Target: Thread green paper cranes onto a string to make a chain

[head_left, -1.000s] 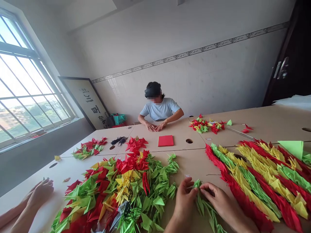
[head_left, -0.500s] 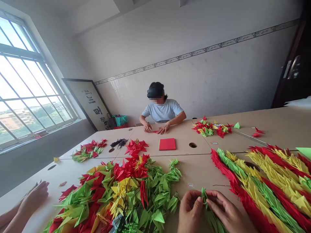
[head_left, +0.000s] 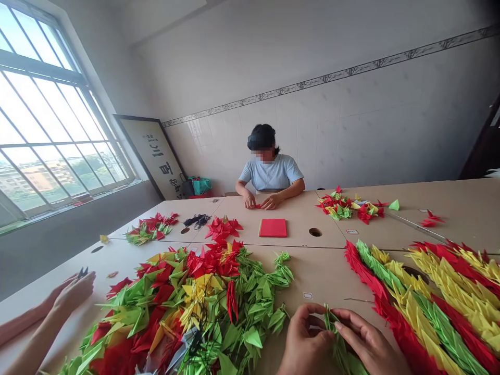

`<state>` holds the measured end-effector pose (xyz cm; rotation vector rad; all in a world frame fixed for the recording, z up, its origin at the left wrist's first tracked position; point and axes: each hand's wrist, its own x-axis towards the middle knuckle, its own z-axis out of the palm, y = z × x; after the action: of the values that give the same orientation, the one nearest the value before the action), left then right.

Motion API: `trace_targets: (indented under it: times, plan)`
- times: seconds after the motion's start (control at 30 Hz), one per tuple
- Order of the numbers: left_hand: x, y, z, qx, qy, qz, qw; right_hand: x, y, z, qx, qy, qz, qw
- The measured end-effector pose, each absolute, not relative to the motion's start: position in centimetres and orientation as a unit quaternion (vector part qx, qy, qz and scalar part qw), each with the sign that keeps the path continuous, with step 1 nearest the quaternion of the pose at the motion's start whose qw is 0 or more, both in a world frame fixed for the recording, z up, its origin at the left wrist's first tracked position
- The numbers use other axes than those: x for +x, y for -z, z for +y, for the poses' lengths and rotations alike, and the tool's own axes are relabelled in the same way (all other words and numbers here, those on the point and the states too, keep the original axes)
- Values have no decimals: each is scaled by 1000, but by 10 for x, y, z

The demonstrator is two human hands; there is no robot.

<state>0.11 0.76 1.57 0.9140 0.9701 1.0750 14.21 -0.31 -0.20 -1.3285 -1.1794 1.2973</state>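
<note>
My left hand and my right hand meet low in the view, right of centre, at the table's near side. Between their fingertips they pinch a green folded-paper crane. More green folded paper hangs below it, partly hidden by my right hand. Left of my hands spreads a big heap of folded-paper cranes in green, red and yellow. On my right lie long strands of stacked cranes in red, green and yellow. A thin needle-like rod rests beyond my right hand.
Across the table sits a person handling red paper. A stack of red paper lies before them. Another person's hands are at the left, with a dark pointed tool. Smaller crane piles and dark cords lie farther back.
The camera view has shifted slightly. My left hand's thumb has lowered and turned inward against the green crane. The neighbour's hands at left appear farther right, and their tool's tips show more.
</note>
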Motion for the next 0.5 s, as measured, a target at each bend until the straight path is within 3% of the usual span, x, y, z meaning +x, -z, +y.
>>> trace_targets:
  times: [0.5]
  plan:
    - [1, -12, 11, 363, -511, 389, 675, 153, 14, 0, -554, -546, -421, 466]
